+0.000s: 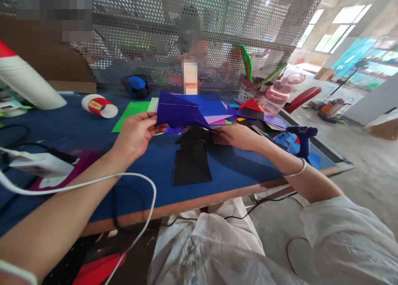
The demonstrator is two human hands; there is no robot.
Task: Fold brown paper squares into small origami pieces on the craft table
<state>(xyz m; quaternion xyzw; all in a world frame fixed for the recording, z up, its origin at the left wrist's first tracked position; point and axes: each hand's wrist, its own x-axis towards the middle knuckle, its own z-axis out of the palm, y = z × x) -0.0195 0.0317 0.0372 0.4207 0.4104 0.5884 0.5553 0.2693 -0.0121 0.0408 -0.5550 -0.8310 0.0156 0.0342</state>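
Observation:
My left hand (pixel 137 134) pinches the left edge of a folded dark blue paper sheet (pixel 178 111) and holds it up above the table. My right hand (pixel 238 136) is closed on the sheet's lower right corner, just over a black folded paper piece (pixel 191 163) that lies flat on the blue table top (pixel 93 131). More coloured sheets, purple, pink and red (pixel 250 107), lie in a heap behind my hands.
A green sheet (pixel 130 113) lies at the back left beside tape rolls (pixel 99 106). A blue glue gun (pixel 303 138) stands at the right edge. A tub with scissors (pixel 248 80) stands at the back. A white cable (pixel 93 183) crosses the front left. Another person sits behind the perforated screen.

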